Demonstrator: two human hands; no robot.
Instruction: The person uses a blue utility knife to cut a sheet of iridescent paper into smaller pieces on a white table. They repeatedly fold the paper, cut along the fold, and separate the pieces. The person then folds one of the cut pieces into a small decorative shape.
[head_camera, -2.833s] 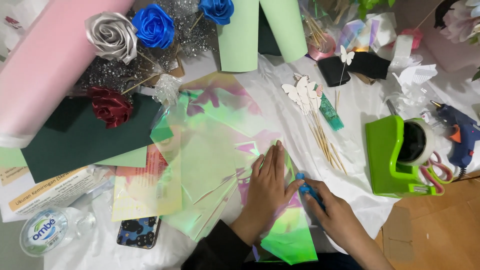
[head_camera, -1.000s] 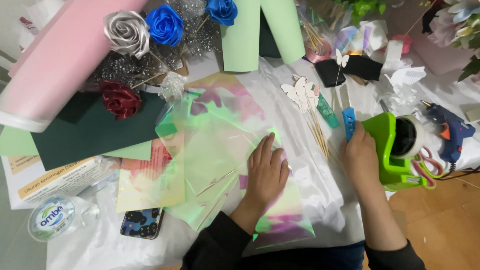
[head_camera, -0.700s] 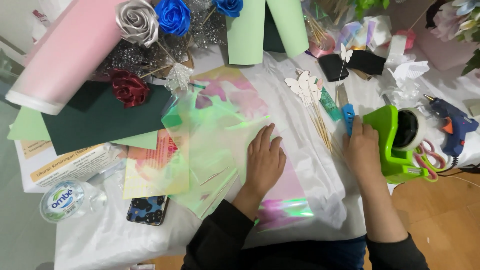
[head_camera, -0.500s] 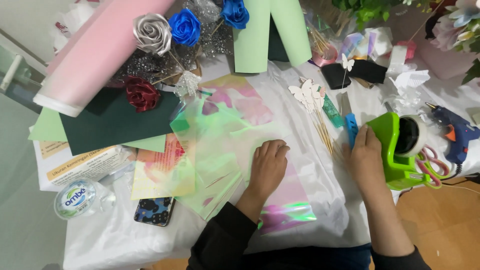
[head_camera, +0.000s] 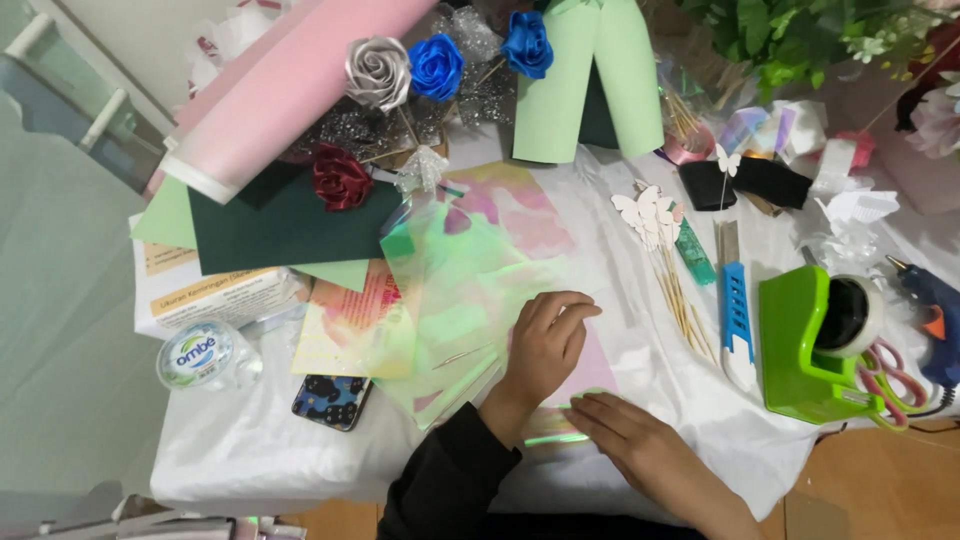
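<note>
My left hand, in a black sleeve, lies flat with fingers apart on a stack of iridescent film sheets spread over the white table cover. My right hand rests palm down at the near edge of the same film, fingertips on a shiny green strip of it, holding nothing. A blue and white utility knife lies on the cover to the right of both hands, beside a bundle of wooden skewers.
A green tape dispenser, pink scissors and a blue glue gun sit at the right. Pink paper roll, satin roses, dark green card, a phone and a bottle crowd the left and back.
My right hand carried the blue knife to the right, laid it beside the green dispenser, and came back empty to the film's near edge. My left hand stayed on the film.
</note>
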